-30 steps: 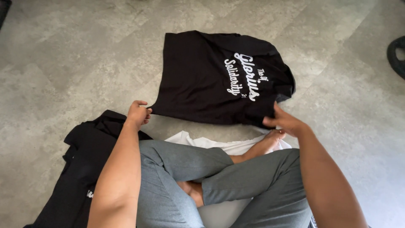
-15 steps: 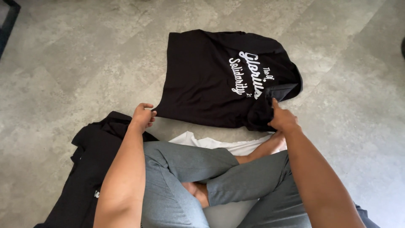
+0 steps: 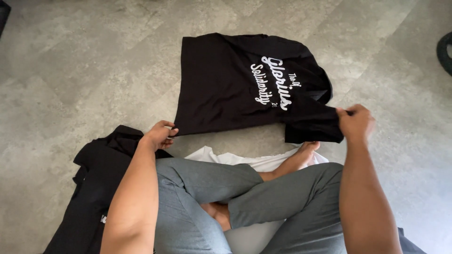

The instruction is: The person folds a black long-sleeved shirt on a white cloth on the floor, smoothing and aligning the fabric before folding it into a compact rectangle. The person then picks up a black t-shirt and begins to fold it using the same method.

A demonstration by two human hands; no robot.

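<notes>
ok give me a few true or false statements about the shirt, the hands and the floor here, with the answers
1. The black t-shirt lies on a grey floor. True.
2. The right hand rests flat on the knee. False: its grip pinches the shirt's sleeve and holds it out to the side.
3. The left hand is at the shirt's lower corner. True.
4. The shirt's print is red. False: the lettering is white.
5. A white garment lies under the crossed legs. True.
6. The dark clothes beside the left arm are neatly folded. False: they lie crumpled.
</notes>
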